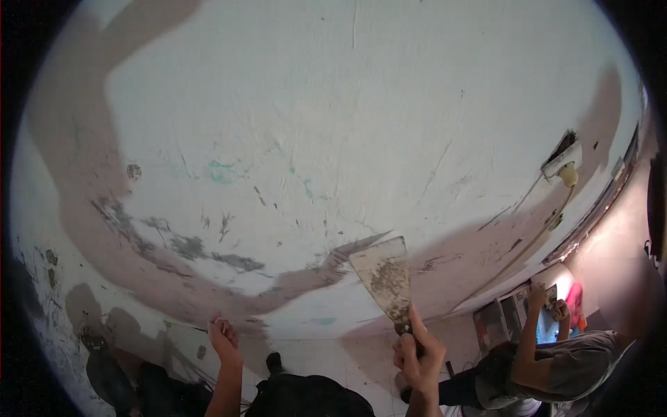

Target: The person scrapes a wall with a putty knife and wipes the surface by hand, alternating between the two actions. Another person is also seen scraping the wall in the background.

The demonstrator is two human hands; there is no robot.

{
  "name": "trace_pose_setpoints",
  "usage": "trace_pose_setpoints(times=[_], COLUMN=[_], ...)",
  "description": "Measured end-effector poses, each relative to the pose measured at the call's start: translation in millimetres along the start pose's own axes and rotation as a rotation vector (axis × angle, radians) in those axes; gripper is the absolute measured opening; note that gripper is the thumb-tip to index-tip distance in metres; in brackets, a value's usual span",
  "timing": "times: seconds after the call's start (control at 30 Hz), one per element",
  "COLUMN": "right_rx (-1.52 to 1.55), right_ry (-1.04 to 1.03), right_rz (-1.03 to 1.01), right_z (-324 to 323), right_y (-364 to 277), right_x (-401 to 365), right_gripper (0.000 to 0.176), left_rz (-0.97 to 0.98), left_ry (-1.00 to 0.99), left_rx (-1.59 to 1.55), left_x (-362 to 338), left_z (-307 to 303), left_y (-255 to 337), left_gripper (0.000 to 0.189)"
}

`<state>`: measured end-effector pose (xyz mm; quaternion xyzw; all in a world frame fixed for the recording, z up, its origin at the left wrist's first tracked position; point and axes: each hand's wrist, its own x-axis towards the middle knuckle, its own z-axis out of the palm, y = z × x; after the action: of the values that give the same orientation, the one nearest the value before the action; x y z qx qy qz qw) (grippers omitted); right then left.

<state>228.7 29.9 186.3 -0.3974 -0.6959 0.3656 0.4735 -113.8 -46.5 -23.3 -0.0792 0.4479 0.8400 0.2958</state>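
Note:
My right hand (420,354) is closed round the handle of a putty knife (384,273), whose wide, stained blade points up and left close to the wall. Low on the left, my left hand (224,338) is raised near the bottom of the wall with its fingers curled; what they hold, if anything, is too small to make out. The white wall (278,118) fills most of the view, with grey scraped patches, greenish marks and cracks in its surface.
An open electrical box with a hanging fitting (567,174) is on the wall at right. A person in a grey shirt (583,365) sits or crouches at lower right, near a dark crate (497,323). Another person's dark clothing (163,389) shows at lower left.

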Motion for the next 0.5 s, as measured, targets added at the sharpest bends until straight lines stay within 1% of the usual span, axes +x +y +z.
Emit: trace_pose_setpoints(times=[0.03, 0.07, 0.1, 0.13, 0.17, 0.23, 0.3, 0.37, 0.4, 0.43, 0.47, 0.5], right_rx=[0.058, 0.057, 0.022, -0.014, -0.022, -0.008, 0.003, 0.012, 0.027, 0.043, 0.038, 0.001], right_ry=[0.019, 0.019, -0.002, -0.021, -0.023, -0.042, -0.045, -0.052, -0.039, -0.022, -0.027, -0.043], right_rz=[0.042, 0.036, 0.08, 0.137, 0.146, 0.092, 0.089, 0.067, 0.124, 0.184, 0.168, 0.129], right_z=[-3, -1, 1, 3, 2, 1, -3, 0, 4, 6, 6, 4], right_y=[-1, -3, -6, -8, -9, -11, -12, -12, -10, -9, -9, -9], right_x=[-3, 4, 12, 11, 8, 8, -2, 3, 7, 9, 9, 7], right_gripper=[0.043, 0.043, 0.044, 0.046, 0.046, 0.046, 0.046, 0.046, 0.045, 0.045, 0.045, 0.045], left_rz=[0.032, 0.065, 0.063, 0.028, -0.007, -0.037, -0.115, -0.184, -0.178, -0.195, -0.201, -0.184], left_ry=[-0.071, -0.137, -0.137, -0.313, -0.488, -0.715, -1.075, -1.281, -1.277, -1.34, -1.407, -1.411], left_rx=[0.047, 0.092, 0.088, 0.103, 0.109, 0.37, 0.347, 0.387, 0.38, 0.384, 0.38, 0.366], left_x=[-9, -18, -26, -37, -49, -74, -103, -125, -133, -140, -144, -146], left_z=[13, 27, 40, 51, 62, 91, 135, 172, 188, 203, 215, 223], left_y=[2, 2, 1, 0, -3, -2, 13, 21, 19, 17, 14, 9], left_gripper=[0.018, 0.019, 0.019, 0.019, 0.019, 0.025, 0.035, 0.046, 0.046, 0.047, 0.047, 0.047])
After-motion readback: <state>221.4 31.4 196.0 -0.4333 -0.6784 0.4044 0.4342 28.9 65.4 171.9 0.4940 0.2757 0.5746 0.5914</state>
